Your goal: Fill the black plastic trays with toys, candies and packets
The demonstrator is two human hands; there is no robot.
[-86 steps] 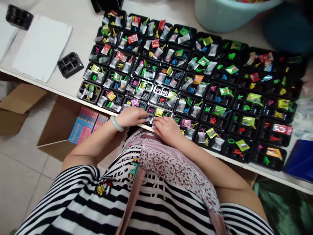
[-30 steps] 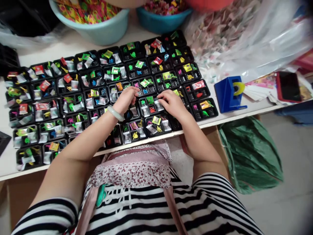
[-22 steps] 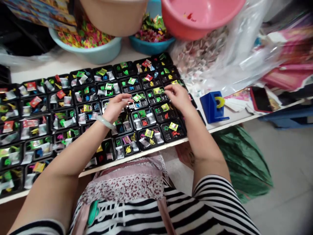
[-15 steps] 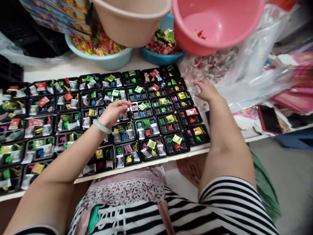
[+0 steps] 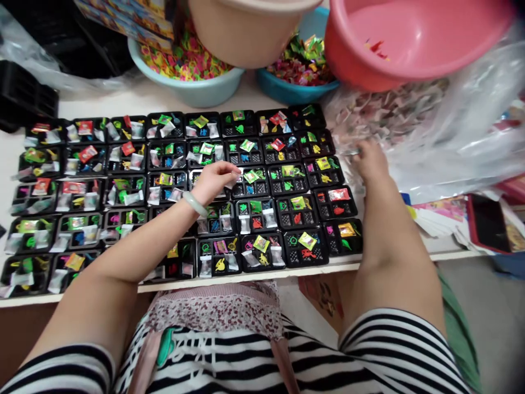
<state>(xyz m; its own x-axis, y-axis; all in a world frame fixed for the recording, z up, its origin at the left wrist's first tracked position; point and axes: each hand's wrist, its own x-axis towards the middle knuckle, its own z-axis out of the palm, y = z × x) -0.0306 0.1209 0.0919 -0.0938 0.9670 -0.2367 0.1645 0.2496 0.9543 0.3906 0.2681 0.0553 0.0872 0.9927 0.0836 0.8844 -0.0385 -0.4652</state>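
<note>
My left hand (image 5: 215, 180), with a pale bangle (image 5: 196, 204) at the wrist, hovers over the middle of the black compartment trays (image 5: 301, 210). Its thumb and fingers pinch a small whitish packet (image 5: 232, 183) beside a tray with a green packet (image 5: 251, 176). At the right end of the trays, my right hand (image 5: 371, 158) is at the near edge of a clear plastic bag of small wrapped packets (image 5: 379, 112). Its fingers are bent downward and blurred, so any hold there is unclear. Trays hold colourful plastic bits and wrapped packets.
Behind the trays stand a light blue basin (image 5: 188, 90) of colourful pieces, a darker blue basin (image 5: 297, 90) of shiny packets, a beige tub (image 5: 250, 33) and a pink basin (image 5: 410, 54). A phone (image 5: 490, 221) lies at the right. Stacked black trays (image 5: 27, 96) stand left.
The view has shifted, so the trays sit further right in the picture. My left fingers have come together, with a whitish packet now showing at their tips. My right fingers have bent down at the bag.
</note>
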